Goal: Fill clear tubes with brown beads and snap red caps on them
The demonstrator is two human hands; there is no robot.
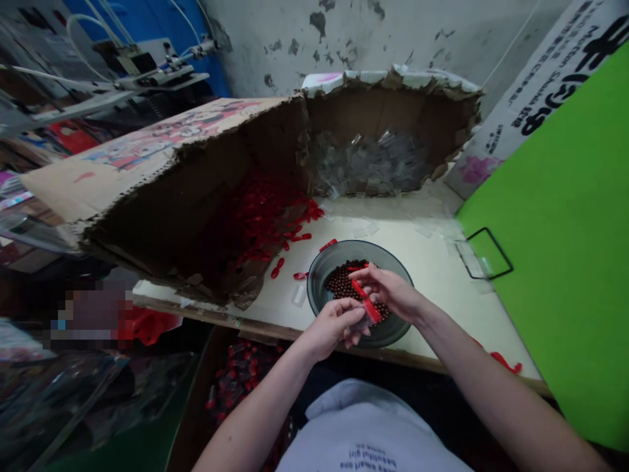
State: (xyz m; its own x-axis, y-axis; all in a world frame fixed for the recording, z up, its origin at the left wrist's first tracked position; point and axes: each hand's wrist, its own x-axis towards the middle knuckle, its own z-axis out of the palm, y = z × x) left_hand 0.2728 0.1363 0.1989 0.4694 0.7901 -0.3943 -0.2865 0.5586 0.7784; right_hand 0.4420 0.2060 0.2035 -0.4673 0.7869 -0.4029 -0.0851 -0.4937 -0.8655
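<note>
Red cap (372,311) and clear tube (362,323) are sitting between the pinching fingers of the left hand (338,323); the right hand (389,289) is holding a red piece (359,289) just beyond. Working over the bowl (315,280), beads (343,278) lying beneath the fingers, is probably helping catch strays.

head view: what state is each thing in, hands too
round grey bowl, upright, partly filled with brown beads
left brown cardboard box, torn open, red plastic pieces spilling out
right brown cardboard box, torn open, clear plastic pieces inside
left hand, holding a clear-and-red plastic piece
right hand, holding a slim red plastic piece
</note>
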